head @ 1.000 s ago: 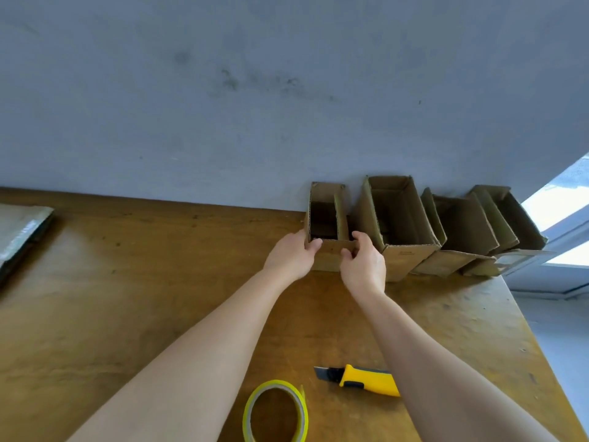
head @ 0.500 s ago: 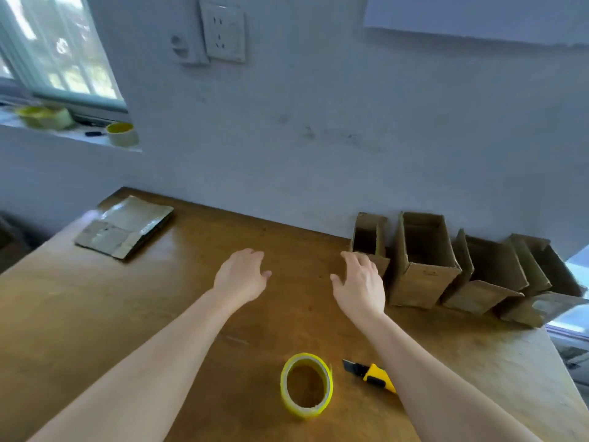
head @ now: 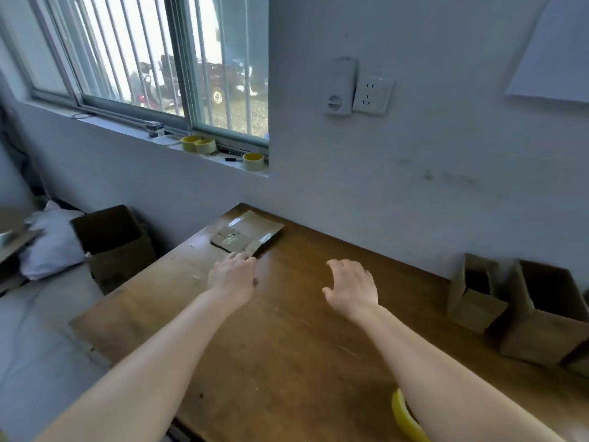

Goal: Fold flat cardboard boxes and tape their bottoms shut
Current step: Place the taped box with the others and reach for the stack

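Note:
A stack of flat cardboard boxes (head: 247, 236) lies at the far left corner of the wooden table (head: 287, 346). My left hand (head: 232, 277) hovers just in front of the stack, fingers relaxed and holding nothing, its fingertips close to the stack's near edge. My right hand (head: 350, 288) is over the middle of the table, fingers loosely spread and empty. Folded upright boxes (head: 478, 301) stand against the wall at the right. Part of the yellow tape roll (head: 404, 416) shows under my right forearm.
Several tape rolls (head: 253, 161) sit on the window sill. A large open carton (head: 111, 240) and a white bag (head: 54, 244) stand on the floor left of the table. A wall socket (head: 371, 95) is above the table.
My view has swung left. Both hands let go of the folded box by the wall and moved left across the table; the left hand now nears the flat stack.

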`<state>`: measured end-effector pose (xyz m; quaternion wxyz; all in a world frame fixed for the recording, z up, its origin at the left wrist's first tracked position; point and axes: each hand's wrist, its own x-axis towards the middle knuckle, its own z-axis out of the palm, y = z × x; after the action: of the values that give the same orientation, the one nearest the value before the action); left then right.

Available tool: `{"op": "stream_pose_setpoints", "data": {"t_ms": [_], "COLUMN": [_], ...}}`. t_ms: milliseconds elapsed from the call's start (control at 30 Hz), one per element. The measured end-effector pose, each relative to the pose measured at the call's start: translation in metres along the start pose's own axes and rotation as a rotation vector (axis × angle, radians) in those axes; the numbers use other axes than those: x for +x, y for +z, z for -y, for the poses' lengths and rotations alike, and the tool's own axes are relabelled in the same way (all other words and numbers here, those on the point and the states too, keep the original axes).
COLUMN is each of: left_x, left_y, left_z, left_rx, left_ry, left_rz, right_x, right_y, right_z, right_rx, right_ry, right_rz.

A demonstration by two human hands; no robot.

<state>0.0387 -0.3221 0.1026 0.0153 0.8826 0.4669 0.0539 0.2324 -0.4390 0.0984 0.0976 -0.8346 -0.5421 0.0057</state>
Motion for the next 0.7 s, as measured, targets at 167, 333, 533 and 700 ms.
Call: {"op": "stream_pose_setpoints", "data": {"t_ms": [167, 333, 533, 700], "left_x": [0.006, 0.022, 0.058, 0.089], "left_y": [-0.005, 0.002, 0.024, 0.047], "left_z": [0.077, 0.128, 0.162, 0.175], "left_rx": [0.055, 0.092, 0.129, 0.136], "left_ry": [0.026, 0.055, 0.051, 0.026], "left_rz": [0.008, 0.013, 0.041, 0.074], "right_x": [0.021, 0.048, 0.089, 0.124], "right_y": [0.014, 0.029, 0.053, 0.075], "right_z": [0.077, 0.121, 0.139, 0.143], "right_rx": [-0.093, -0.135, -0.159, -0.152], "right_ry": [-0.051, -0.058, -0.064, -0.059], "right_rz": [0.016, 0.045, 0.104, 0.150]}}
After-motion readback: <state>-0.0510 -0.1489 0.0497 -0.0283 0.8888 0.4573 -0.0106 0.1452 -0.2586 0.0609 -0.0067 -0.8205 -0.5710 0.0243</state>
